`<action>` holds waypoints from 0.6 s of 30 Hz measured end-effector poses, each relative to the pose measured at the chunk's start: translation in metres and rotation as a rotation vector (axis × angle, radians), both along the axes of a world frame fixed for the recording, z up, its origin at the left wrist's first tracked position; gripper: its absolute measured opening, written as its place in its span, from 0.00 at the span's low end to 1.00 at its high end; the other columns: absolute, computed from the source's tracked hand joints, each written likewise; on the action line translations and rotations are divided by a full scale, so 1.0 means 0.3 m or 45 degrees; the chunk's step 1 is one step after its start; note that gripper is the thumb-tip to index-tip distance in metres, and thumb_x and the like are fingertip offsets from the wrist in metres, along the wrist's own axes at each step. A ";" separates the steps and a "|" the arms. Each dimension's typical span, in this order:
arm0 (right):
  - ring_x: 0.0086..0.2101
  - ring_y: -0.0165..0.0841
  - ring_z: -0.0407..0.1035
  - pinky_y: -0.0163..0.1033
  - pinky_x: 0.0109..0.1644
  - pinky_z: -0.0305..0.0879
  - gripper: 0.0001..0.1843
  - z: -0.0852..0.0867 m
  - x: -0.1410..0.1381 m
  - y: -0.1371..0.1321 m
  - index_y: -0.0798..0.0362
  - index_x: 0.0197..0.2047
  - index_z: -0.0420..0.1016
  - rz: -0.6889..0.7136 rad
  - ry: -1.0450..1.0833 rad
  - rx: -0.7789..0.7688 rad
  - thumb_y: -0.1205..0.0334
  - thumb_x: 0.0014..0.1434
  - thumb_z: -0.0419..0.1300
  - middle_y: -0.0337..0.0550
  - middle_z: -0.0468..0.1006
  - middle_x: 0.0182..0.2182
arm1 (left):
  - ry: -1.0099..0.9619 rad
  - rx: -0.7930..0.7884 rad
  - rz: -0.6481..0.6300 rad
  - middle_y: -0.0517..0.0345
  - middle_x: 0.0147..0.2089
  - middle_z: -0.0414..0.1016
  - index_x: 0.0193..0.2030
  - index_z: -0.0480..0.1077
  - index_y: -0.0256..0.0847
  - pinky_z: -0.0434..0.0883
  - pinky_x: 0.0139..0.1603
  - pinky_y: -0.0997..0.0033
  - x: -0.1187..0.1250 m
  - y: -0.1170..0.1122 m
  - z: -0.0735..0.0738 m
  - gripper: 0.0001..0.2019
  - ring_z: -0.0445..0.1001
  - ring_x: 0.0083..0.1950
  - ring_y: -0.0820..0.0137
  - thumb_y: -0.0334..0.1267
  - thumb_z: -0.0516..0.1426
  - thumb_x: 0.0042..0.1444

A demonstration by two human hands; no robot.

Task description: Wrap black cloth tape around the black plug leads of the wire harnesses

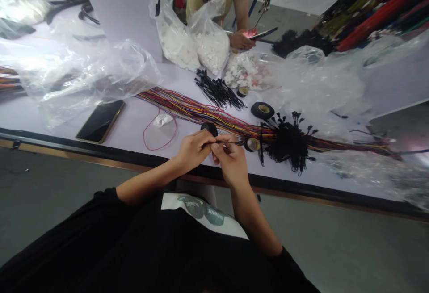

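Both of my hands meet over the near edge of the table. My left hand [192, 151] is closed, its thumb and finger pinching one end of a short thin black cable [229, 142]. My right hand [232, 158] pinches the same cable, whose dark end sticks out to the right. Just beyond my left fingers is a roll of black tape [209, 127]; whether it is held or rests on the table I cannot tell. Another tape roll [252, 144] lies right of my right hand, near a heap of black cables with connectors [291, 143].
A long bundle of coloured wires [197, 113] crosses the table behind my hands. A phone [100, 121] and a red wire loop [145, 137] lie left. Farther back are black cables [219, 89], a large tape roll [262, 110] and bags of white parts [212, 51]. Opposite, a person's hand [241, 39] holds a dark flat device.
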State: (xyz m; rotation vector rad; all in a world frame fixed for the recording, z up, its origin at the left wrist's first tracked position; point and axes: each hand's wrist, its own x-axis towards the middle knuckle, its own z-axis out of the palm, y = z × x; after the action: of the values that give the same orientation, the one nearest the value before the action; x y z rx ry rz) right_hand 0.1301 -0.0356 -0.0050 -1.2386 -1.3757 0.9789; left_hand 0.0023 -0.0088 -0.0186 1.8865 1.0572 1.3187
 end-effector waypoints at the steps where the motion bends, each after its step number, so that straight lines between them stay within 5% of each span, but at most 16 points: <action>1: 0.19 0.26 0.64 0.33 0.23 0.62 0.13 0.004 -0.003 0.000 0.52 0.35 0.68 -0.017 -0.033 0.001 0.52 0.51 0.61 0.31 0.67 0.19 | -0.011 -0.027 0.004 0.62 0.26 0.68 0.26 0.65 0.39 0.64 0.33 0.76 0.004 -0.005 -0.002 0.05 0.67 0.30 0.76 0.30 0.54 0.51; 4: 0.27 0.31 0.70 0.39 0.32 0.67 0.11 0.015 0.002 0.005 0.51 0.30 0.67 -0.205 -0.172 0.134 0.52 0.53 0.59 0.36 0.72 0.23 | -0.182 -0.144 -0.065 0.62 0.30 0.67 0.32 0.64 0.39 0.66 0.35 0.75 0.018 -0.029 -0.001 0.03 0.67 0.32 0.76 0.31 0.56 0.50; 9: 0.31 0.33 0.71 0.40 0.36 0.66 0.11 0.033 0.018 0.005 0.51 0.27 0.68 -0.282 -0.371 0.298 0.53 0.55 0.57 0.40 0.76 0.29 | -0.788 -0.594 -0.162 0.60 0.42 0.67 0.48 0.56 0.44 0.66 0.25 0.79 0.015 -0.033 0.028 0.31 0.68 0.27 0.81 0.41 0.65 0.38; 14: 0.31 0.33 0.71 0.40 0.37 0.66 0.11 0.029 0.013 -0.010 0.51 0.25 0.68 -0.173 -0.274 0.295 0.54 0.54 0.58 0.39 0.77 0.29 | -0.812 -1.176 -0.735 0.60 0.26 0.67 0.34 0.62 0.37 0.56 0.15 0.80 -0.017 0.030 0.036 0.26 0.65 0.20 0.78 0.60 0.57 0.41; 18: 0.26 0.31 0.70 0.39 0.34 0.66 0.12 -0.012 0.016 0.013 0.51 0.25 0.67 -0.217 -0.007 0.153 0.53 0.52 0.60 0.37 0.75 0.24 | -0.756 -0.934 -0.565 0.62 0.26 0.66 0.33 0.63 0.37 0.58 0.18 0.79 -0.021 0.021 0.019 0.24 0.63 0.21 0.80 0.55 0.62 0.39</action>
State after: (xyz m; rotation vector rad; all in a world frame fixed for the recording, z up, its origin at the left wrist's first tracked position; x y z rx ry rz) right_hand 0.1350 -0.0316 -0.0086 -1.2466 -1.2906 0.7647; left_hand -0.0039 -0.0024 -0.0130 1.0022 0.6257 0.9457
